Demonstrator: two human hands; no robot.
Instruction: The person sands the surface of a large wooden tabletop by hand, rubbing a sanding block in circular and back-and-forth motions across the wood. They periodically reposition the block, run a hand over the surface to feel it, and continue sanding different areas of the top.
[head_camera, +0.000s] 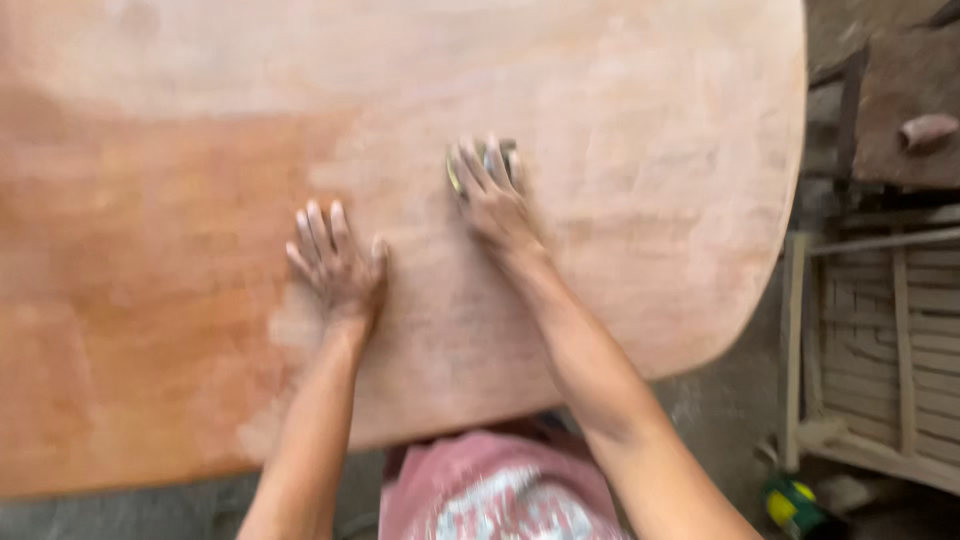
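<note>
A large wooden tabletop (620, 90) with rounded corners fills most of the view; its left part is darker orange-brown, its right part pale and dusty. My left hand (335, 262) lies flat on the wood with fingers spread, holding nothing. My right hand (492, 195) presses down on a small piece of sandpaper (498, 155), which shows only as a greyish edge beyond my fingertips. The picture is blurred by motion.
Pale wooden slatted frames (880, 340) stand at the right beside the tabletop. A dark wooden piece (905, 110) sits at the upper right. A green and yellow object (790, 505) lies on the grey floor at the lower right.
</note>
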